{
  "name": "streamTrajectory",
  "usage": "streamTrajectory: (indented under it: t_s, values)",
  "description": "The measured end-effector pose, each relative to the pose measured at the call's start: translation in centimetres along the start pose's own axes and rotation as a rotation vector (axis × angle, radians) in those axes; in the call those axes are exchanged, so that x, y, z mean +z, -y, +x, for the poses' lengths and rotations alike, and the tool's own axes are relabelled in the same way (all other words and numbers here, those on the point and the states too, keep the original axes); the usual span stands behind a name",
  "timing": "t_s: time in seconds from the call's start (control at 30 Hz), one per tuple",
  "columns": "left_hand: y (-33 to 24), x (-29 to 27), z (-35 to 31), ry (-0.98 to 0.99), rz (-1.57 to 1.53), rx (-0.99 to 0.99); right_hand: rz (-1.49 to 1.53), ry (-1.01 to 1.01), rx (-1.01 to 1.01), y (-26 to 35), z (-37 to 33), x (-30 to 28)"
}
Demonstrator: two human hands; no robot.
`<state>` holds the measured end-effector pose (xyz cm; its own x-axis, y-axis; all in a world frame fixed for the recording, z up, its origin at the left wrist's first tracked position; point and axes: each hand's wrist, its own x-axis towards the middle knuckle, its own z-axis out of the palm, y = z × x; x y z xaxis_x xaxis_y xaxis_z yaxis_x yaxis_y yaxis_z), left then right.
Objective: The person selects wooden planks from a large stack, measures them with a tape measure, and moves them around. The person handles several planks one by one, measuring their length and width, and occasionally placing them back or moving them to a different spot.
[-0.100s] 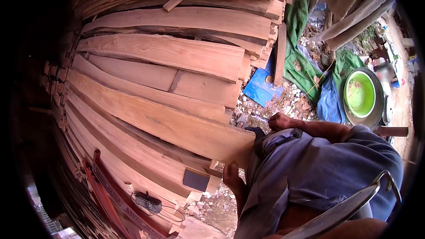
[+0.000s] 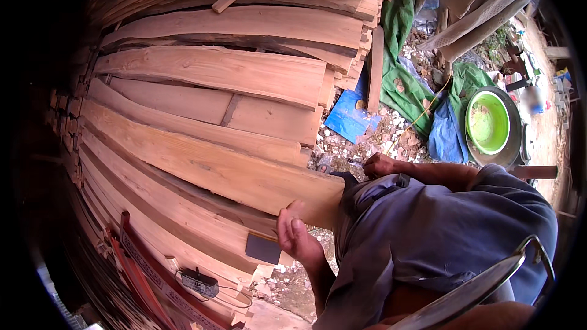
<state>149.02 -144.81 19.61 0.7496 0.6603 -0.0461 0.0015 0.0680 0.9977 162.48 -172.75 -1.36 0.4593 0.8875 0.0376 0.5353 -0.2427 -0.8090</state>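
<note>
Stacked boards (image 2: 208,67) lie over stony ground (image 2: 290,287). Left hand (image 2: 299,235), fingers loosely apart, overlaps a long plank (image 2: 214,160), perhaps best steadied palm-flat; right hand (image 2: 379,165) curls, grip unclear.

The left hand (image 2: 298,239) is held up, fingers (image 2: 285,219) loosely bent, while the right hand (image 2: 379,165), farther right, is curled.

Right here, a broad stack of sawn planks (image 2: 211,73) carries a long yellowish plank (image 2: 202,154), a short wood offcut (image 2: 227,1), a dark grey rectangular sheet (image 2: 263,249), a black corded box (image 2: 199,282), and red patterned strips (image 2: 148,267) along one edge. Over there, the stony ground (image 2: 292,287) bears a crumpled green tarpaulin (image 2: 406,95), a blue sheet (image 2: 350,115) and a wide dark basin (image 2: 515,136)
</note>
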Motion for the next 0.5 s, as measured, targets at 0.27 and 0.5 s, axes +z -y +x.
streamTrajectory:
  t_s: [0.27,0.5]
  values:
    - [-19.3,1.9,6.6,0.404,0.093,1.195,-0.141,-0.115,-0.004,0.2,-2.8,2.4]
    - [-23.6,3.1,7.8,-0.16,0.486,1.985,0.485,0.032,0.958,1.8,-6.1,1.1]
